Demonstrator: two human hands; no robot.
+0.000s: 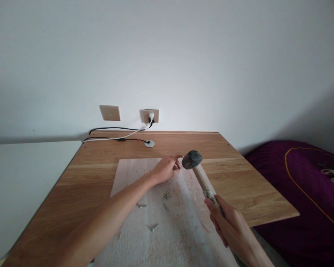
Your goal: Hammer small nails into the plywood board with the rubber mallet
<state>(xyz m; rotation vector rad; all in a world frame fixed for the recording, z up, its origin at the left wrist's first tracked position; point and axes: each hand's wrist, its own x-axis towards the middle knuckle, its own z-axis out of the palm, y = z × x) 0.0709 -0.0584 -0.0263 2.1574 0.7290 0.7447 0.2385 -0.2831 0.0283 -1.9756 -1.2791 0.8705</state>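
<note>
In my right hand [225, 222] is a rubber mallet [202, 180], gripped by its pale wooden handle. Its dark head [192, 160] hovers just right of my left fingertips. My left hand [167, 168] rests near the far edge of a whitish wooden board [156, 244], thumb and fingers drawn together in a pinch. What they hold is too small to make out. Several thin metal nails or screws [167, 195] lie in a small heap on the board, with a loose one [154, 227] closer to me and another [141, 205] beside my left forearm.
Beneath the board is a brown wooden tabletop [256, 193]. Cables [114, 138] run along its back to a wall socket [155, 115] and a round cable grommet [149, 143]. A white surface [30, 185] adjoins at left; a purple cloth-covered object [272, 167] stands right.
</note>
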